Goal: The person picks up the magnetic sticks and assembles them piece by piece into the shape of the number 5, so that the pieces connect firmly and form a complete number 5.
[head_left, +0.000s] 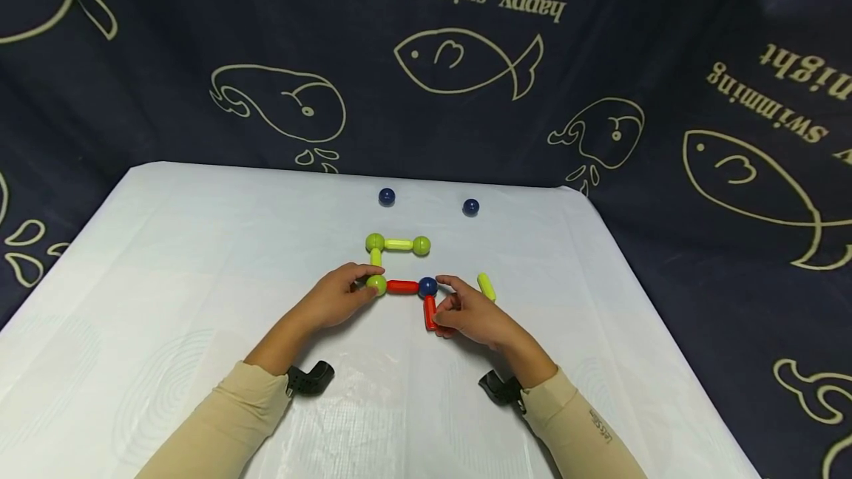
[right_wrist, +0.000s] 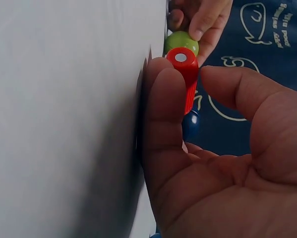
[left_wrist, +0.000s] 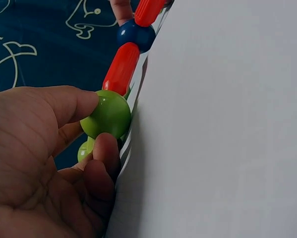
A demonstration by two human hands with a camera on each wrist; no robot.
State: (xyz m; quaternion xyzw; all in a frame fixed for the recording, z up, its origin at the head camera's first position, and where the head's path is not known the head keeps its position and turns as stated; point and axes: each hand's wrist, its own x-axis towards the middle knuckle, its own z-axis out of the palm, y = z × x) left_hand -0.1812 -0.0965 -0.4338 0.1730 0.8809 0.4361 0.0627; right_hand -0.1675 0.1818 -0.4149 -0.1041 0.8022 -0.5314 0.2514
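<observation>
A chain of magnetic rods and balls lies on the white table. My left hand [head_left: 338, 297] pinches its near green ball [left_wrist: 107, 115] between thumb and fingers. From that ball a red rod [head_left: 402, 287] runs right to a blue ball [head_left: 428, 287]. A second red rod [head_left: 430, 313] points from the blue ball toward me, its pale round end facing the right wrist camera. My right hand [head_left: 474, 314] holds this rod between thumb and curled fingers, the index finger reaching to the blue ball. Behind, yellow-green rods [head_left: 398, 245] join the far green balls [head_left: 376, 243].
One loose yellow-green rod [head_left: 487, 287] lies just beyond my right hand. Two loose blue balls [head_left: 387, 196] [head_left: 471, 207] sit near the far edge of the white table [head_left: 200, 242]. Behind it hangs a dark blue cloth [head_left: 466, 139] with fish and whale drawings.
</observation>
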